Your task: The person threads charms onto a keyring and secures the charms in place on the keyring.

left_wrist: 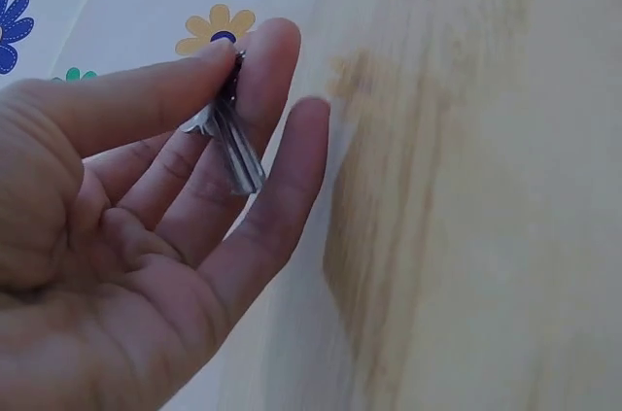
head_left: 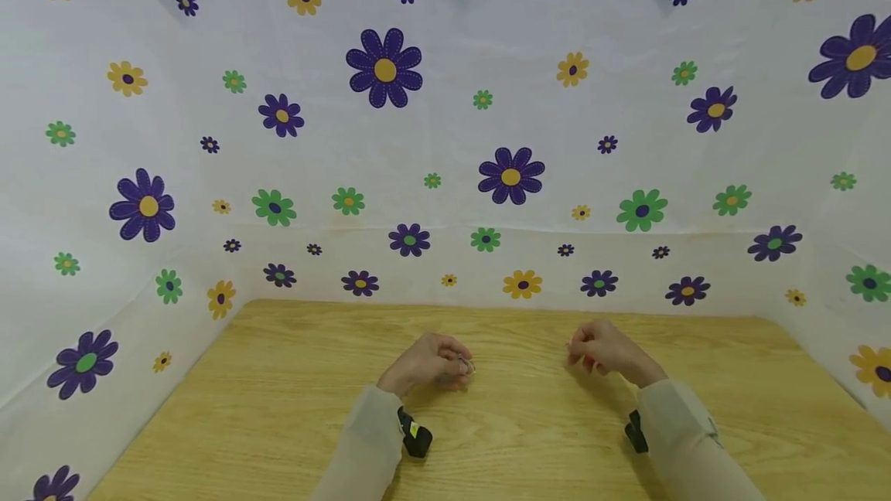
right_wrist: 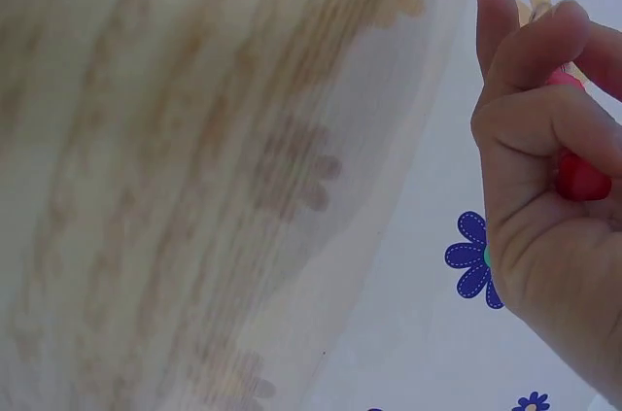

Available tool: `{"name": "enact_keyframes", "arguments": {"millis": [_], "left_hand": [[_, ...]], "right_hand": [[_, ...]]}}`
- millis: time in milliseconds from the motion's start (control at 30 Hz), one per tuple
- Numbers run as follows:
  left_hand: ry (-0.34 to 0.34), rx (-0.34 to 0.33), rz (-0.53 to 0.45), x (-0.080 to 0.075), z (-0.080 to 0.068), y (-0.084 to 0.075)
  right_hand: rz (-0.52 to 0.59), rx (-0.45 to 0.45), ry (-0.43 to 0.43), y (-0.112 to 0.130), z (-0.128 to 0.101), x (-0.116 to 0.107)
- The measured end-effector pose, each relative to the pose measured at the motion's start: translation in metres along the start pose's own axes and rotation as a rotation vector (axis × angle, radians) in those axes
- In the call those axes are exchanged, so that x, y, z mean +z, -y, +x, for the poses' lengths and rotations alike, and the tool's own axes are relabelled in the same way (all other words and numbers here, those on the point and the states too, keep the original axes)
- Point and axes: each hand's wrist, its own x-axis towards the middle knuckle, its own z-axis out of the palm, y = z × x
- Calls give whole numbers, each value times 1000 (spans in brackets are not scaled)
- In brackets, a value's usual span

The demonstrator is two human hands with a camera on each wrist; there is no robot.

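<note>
My left hand (head_left: 430,362) pinches a small bunch of metal keys (left_wrist: 236,149) between thumb and forefinger. The keys dangle in front of the other fingers, and in the head view a thin ring (head_left: 473,368) shows at the fingertips. Apart from it, to the right, my right hand (head_left: 607,348) is held above the table. Its curled fingers grip a glossy red trinket (right_wrist: 581,178) with a thin metal piece at its top, near the fingertips. Most of the trinket is hidden behind the fingers, and I cannot tell its kind.
Both hands are over a light wood-grain table (head_left: 529,439). White sheeting with purple, green and yellow flowers (head_left: 445,138) encloses it at the back and both sides. A black wrist camera (head_left: 415,437) is strapped to the left wrist, another (head_left: 636,433) to the right.
</note>
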Motion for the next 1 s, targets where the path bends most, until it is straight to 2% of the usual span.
{"name": "enact_keyframes", "arguments": {"millis": [233,433,667,1000], "left_hand": [[-19,-4,28,3,0,0],[-30,19,31,4,-1,-2],[-12,14,-10,5,1,-1],[2,8,-23,5,2,0]], "right_hand": [[63,-34,18,-1,-3,3],[86,-56,33,0,-2,4],[21,-29,39,1,-2,3],[49,23,45,7,-2,5]]}}
